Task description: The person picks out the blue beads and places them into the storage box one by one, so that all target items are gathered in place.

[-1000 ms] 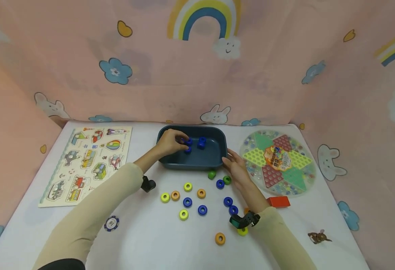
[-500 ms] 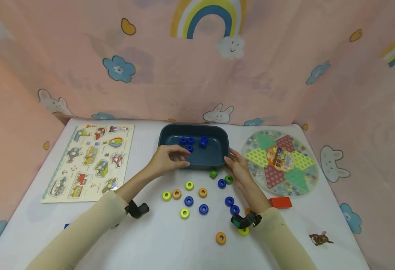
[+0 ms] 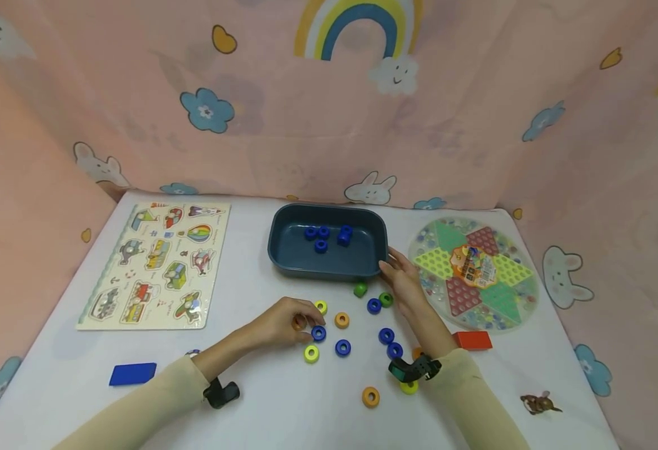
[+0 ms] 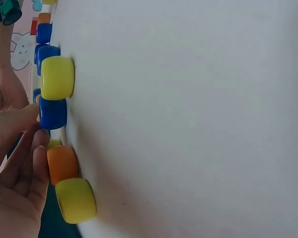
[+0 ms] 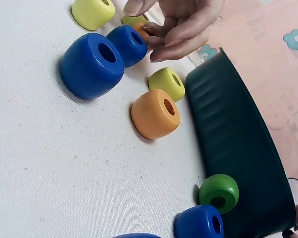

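A: Left end of the white surface [image 3: 284,409]?

B: One picture puzzle board [image 3: 154,269], lying flat. Nearer the person, one blue rectangular block [image 3: 132,374].

A: Left hand [image 3: 286,322]?

B: Thumb and fingers parted about one blue bead [image 3: 318,333], which sits on the surface, hole upward. Whether a fingertip touches it: cannot tell.

A: Centre?

B: One dark rectangular tray [image 3: 295,253], containing five blue beads [image 3: 321,245]. In front, loose on the surface: yellow beads [image 3: 311,354], orange beads [image 3: 342,320], further blue beads [image 3: 343,348], and two green beads [image 3: 359,289], one just beside the tray's front wall.

A: Right hand [image 3: 403,284]?

B: At the tray's right end, fingers loosely extended, touching its corner.

A: Right end?

B: One round Chinese checkers board [image 3: 509,299], star-patterned, with marbles [image 3: 433,287]; one red block [image 3: 473,340] at its near edge; one small brown animal figurine [image 3: 538,403], nearest the person.
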The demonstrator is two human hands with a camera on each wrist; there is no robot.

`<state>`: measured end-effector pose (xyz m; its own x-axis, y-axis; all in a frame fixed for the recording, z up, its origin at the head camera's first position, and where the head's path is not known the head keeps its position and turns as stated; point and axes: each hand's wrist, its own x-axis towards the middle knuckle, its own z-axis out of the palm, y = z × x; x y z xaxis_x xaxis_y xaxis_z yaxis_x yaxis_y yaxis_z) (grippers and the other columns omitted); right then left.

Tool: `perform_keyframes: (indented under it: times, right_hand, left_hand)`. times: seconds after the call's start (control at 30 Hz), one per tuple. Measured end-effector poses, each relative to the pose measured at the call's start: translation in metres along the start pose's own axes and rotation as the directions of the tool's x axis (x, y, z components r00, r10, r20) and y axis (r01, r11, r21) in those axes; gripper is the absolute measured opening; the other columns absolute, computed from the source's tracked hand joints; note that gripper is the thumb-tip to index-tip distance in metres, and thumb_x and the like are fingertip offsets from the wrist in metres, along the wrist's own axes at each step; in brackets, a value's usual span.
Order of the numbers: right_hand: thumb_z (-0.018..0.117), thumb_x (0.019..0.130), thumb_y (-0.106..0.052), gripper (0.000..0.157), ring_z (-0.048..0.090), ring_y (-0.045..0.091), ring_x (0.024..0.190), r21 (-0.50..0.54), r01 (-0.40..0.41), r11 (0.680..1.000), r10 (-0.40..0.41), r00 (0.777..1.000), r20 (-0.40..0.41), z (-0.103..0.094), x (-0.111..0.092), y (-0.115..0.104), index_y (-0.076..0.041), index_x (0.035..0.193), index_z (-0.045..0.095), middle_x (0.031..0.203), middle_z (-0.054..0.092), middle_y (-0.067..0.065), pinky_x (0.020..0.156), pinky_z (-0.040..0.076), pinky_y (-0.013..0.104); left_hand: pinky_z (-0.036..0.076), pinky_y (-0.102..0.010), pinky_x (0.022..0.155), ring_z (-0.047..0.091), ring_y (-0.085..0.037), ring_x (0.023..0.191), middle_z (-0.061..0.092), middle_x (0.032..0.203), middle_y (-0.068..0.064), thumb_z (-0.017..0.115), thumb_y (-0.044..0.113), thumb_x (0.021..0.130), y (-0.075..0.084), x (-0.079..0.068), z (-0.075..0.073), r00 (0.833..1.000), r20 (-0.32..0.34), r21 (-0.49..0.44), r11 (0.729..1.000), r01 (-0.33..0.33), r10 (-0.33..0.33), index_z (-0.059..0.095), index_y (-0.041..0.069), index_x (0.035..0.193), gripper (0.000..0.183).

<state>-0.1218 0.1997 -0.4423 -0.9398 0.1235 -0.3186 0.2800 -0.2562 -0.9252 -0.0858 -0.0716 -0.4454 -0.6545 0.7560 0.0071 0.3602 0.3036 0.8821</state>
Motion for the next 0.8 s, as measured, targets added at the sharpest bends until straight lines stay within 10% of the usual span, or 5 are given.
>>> perform_keyframes:
  times: [0.53,0.8]
  right_hand:
    - [0.048,0.094,0.001,0.053,0.038,0.028,0.127,-0.002,-0.030,1.000,0.030,1.000,0.002,0.000,0.001,-0.004,-0.002,0.143,0.029,0.142,0.034,0.020,0.103,0.033,0.033]
    - [0.048,0.094,0.001,0.054,0.038,0.026,0.127,-0.016,-0.052,0.999,0.051,0.999,-0.013,0.000,0.000,-0.004,-0.004,0.144,0.029,0.143,0.034,0.018,0.103,0.032,0.032]
  left_hand:
    - [0.042,-0.028,0.093,0.056,-0.010,0.100,0.064,0.100,0.003,0.078,0.005,0.071,0.001,0.002,0.020,0.996,0.035,0.324,0.942,-0.085,0.078,0.069,0.008,0.100,0.030]
    - [0.051,-0.026,0.070,0.059,-0.013,0.081,0.064,0.092,0.004,0.078,0.002,0.071,0.012,0.006,0.006,0.995,-0.022,0.153,0.984,-0.091,0.096,0.070,0.006,0.097,0.027]
